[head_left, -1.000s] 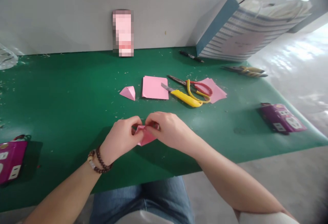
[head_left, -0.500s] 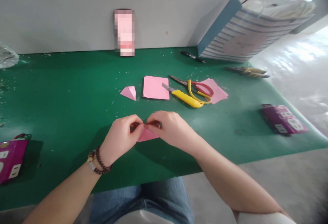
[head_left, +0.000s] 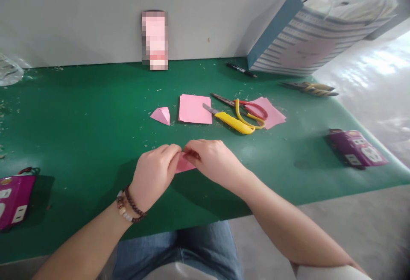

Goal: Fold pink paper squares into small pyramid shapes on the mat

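Between my two hands is a piece of pink paper (head_left: 183, 164), partly covered by my fingers. My left hand (head_left: 156, 173) pinches its left side, a beaded bracelet on the wrist. My right hand (head_left: 209, 160) is closed on its upper right part, fingertips close to those of the left. Beyond my left hand lies a folded pink paper piece (head_left: 162, 116). A stack of square pink paper (head_left: 194, 110) sits just past my hands, with the blade of a yellow utility knife (head_left: 235, 123) over its right edge.
Scissors (head_left: 253, 111) with red and yellow handles overlap more pink sheets (head_left: 272, 115). A pen (head_left: 241, 70), pliers (head_left: 310, 88) and a striped paper bag (head_left: 307, 40) are at the back right. Purple packs (head_left: 358, 148) lie at both sides. A blurred-out phone-shaped object (head_left: 155, 40) leans on the wall.
My left hand has turned and shifted slightly right, its fingers closing over more of the paper's left side. Less of the pink paper shows. My right hand stays nearly in place.
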The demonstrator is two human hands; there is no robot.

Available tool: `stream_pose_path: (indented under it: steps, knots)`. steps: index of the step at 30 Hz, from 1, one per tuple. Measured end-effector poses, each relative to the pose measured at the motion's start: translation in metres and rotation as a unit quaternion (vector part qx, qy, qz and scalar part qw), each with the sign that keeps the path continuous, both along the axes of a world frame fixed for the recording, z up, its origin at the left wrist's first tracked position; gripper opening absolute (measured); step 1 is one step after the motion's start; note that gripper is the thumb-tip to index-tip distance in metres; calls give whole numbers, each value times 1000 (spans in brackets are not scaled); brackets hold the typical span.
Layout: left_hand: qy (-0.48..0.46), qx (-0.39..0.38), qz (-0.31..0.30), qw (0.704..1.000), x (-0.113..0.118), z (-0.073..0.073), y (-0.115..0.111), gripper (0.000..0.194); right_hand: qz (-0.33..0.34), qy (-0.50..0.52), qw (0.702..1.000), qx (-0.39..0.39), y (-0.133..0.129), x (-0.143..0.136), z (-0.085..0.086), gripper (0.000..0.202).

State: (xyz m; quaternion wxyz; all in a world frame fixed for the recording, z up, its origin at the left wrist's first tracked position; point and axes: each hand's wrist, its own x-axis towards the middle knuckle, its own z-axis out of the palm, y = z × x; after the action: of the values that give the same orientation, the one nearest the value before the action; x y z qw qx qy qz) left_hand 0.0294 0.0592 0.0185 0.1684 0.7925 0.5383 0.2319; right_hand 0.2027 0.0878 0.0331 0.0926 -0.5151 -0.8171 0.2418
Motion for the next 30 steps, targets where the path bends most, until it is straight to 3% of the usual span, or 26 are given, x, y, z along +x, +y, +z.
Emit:
stream_pose_path:
  steps: [3, 6, 8, 10, 14, 18, 21, 25, 30]
  knots:
    - [-120, -31, 27, 992, -1, 4, 0, 20, -53, 63, 997, -17, 1, 4, -1, 8]
    - [-281, -106, 81, 950, -2, 5, 3, 39, -120, 174, 976, -40, 5, 9, -5, 10]
    - [-336, -157, 96, 924, -2, 3, 4, 39, -145, 239, 958, -67, 7, 11, -8, 15]
    - [-342, -184, 91, 917, 0, 0, 5, 32, -149, 272, 946, -93, 9, 11, -10, 16]
    - [-259, -142, 91, 951, 1, -5, 7, 11, -128, 265, 948, -123, 9, 10, -9, 18]
    - [-221, -119, 88, 964, 0, -2, 8, 9, -111, 268, 946, -145, 7, 11, -7, 13]
    - [-288, -143, 102, 941, 3, -3, 8, 19, -132, 280, 942, -130, 7, 10, -10, 15]
    - [-401, -237, 123, 876, 7, -9, 11, 33, -132, 296, 939, -118, 6, 5, -15, 17]
    - [-371, -230, 129, 890, 6, -10, 11, 24, -108, 306, 933, -154, 6, 4, -13, 10]
